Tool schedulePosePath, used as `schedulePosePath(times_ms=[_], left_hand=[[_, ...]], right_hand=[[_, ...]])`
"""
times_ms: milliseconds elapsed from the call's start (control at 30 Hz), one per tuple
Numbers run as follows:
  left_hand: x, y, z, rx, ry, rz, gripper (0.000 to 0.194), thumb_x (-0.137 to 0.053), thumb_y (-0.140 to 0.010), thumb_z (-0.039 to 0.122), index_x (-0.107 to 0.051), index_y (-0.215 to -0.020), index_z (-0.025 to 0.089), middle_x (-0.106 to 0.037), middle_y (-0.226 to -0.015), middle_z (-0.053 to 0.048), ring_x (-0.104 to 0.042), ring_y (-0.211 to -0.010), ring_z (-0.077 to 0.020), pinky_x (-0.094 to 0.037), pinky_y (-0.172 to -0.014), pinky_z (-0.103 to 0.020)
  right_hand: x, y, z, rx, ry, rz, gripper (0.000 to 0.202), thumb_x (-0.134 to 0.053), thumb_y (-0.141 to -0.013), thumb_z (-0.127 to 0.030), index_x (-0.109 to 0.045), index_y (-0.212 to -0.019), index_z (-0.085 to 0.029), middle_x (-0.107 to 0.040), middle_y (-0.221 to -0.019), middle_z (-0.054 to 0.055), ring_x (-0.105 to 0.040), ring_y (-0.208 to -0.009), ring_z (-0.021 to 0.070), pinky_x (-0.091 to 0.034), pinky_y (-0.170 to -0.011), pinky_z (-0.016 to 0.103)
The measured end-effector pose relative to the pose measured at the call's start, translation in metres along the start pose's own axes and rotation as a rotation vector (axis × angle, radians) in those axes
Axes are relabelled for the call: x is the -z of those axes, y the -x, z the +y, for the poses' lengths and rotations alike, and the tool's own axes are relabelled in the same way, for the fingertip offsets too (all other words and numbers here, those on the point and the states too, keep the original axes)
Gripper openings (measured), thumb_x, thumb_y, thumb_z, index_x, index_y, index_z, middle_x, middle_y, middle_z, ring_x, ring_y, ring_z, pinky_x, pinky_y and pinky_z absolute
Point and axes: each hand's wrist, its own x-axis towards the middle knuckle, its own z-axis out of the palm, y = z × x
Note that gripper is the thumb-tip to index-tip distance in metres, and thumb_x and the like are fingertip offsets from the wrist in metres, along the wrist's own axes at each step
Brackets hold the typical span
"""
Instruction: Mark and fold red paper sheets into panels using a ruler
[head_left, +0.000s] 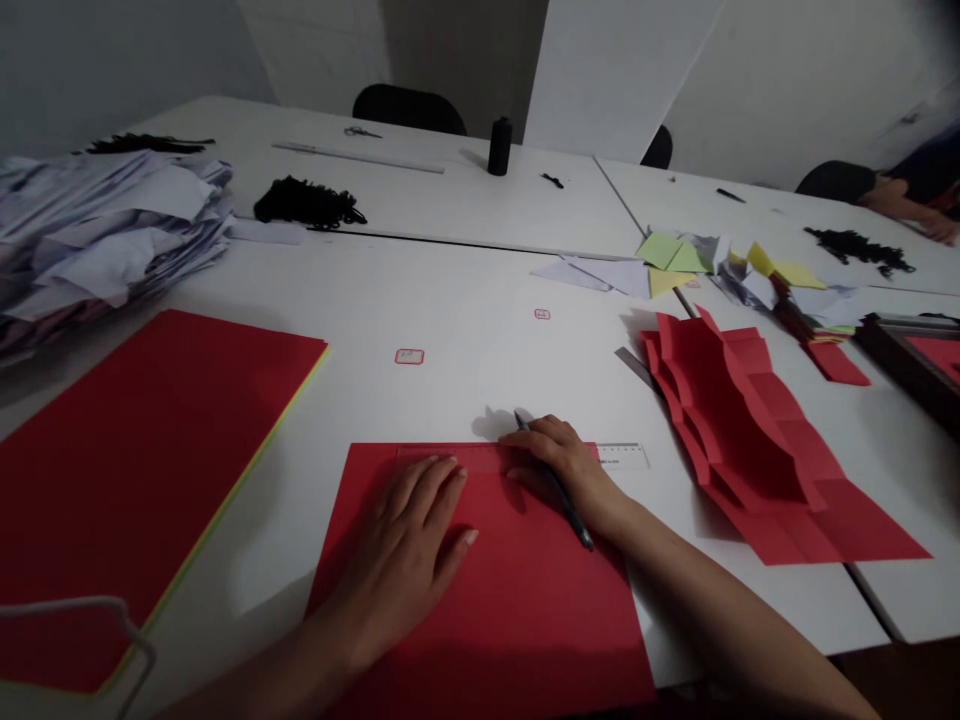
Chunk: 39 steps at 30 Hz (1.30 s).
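Note:
A sheet of red paper (525, 620) lies in front of me, with a clear ruler (624, 456) along its far edge, sticking out past the right corner. My left hand (416, 535) rests flat on the sheet, fingers stretched and thumb apart, fingertips at the ruler. In my right hand (566, 465) a dark pen (568, 508) is held slantwise between the fingers, one end pointing away from me. The fingertips of this hand are down at the ruler near the paper's far right part.
A red paper stack (172, 430) with yellow beneath lies left, near crumpled white paper (112, 230). Folded red sheets (750, 430) and a metal ruler (637, 368) are right. Farther back are black cord bundles (307, 203), a black bottle (500, 147) and another person's hand (934, 225).

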Motion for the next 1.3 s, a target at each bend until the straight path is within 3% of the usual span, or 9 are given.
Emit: schedulePosePath(times_ms=[1300], left_hand=[[-0.0011, 0.0018, 0.0023, 0.019, 0.053, -0.011, 0.052, -0.047, -0.095, 0.039, -0.039, -0.142, 0.018, -0.044, -0.146, -0.009, -0.038, -0.134, -0.0284, -0.039, -0.108, -0.047]], right_hand=[[-0.0013, 0.0025, -0.0028, -0.026, -0.018, 0.017, 0.025, -0.056, -0.093, -0.030, -0.059, -0.119, -0.027, -0.063, -0.096, 0.006, -0.057, -0.090, 0.0213, -0.047, -0.079, 0.039]])
